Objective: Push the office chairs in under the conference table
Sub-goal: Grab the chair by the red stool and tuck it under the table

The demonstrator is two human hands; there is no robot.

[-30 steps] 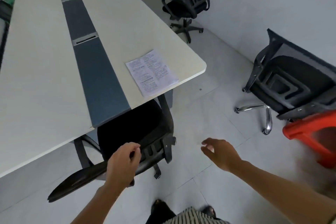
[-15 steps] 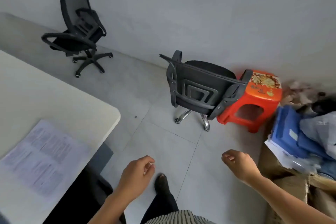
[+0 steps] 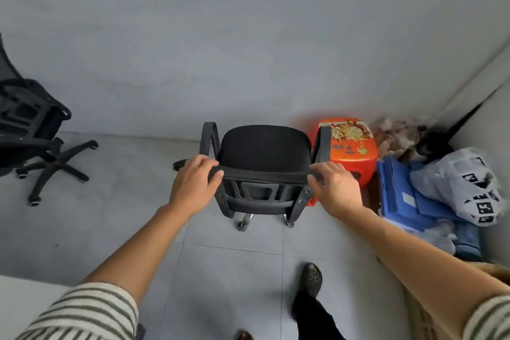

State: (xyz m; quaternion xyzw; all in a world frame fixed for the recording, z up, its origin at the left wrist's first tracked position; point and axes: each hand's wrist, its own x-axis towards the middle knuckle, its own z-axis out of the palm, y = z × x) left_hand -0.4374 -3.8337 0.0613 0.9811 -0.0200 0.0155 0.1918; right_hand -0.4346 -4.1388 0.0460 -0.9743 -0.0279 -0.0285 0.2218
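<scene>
A black office chair (image 3: 263,152) with chrome legs stands in front of me, its back toward me and its seat facing the grey wall. My left hand (image 3: 194,182) grips the left end of the backrest's top edge. My right hand (image 3: 335,188) grips the right end of the same edge. A second black mesh chair (image 3: 26,132) on a five-star base stands at the far left by the wall. A pale corner of the conference table (image 3: 24,292) shows at the bottom left, behind my left sleeve.
An orange plastic stool (image 3: 350,143) sits right beside the held chair, against the wall. Blue folders (image 3: 405,199), a white printed bag (image 3: 463,182) and clutter fill the right corner. My shoe (image 3: 311,279) is on the grey tiled floor.
I turned away from the table and its tucked-in chair toward the wall. Both hands, free before, have reached out and closed on the backrest of the chair next to the orange stool.
</scene>
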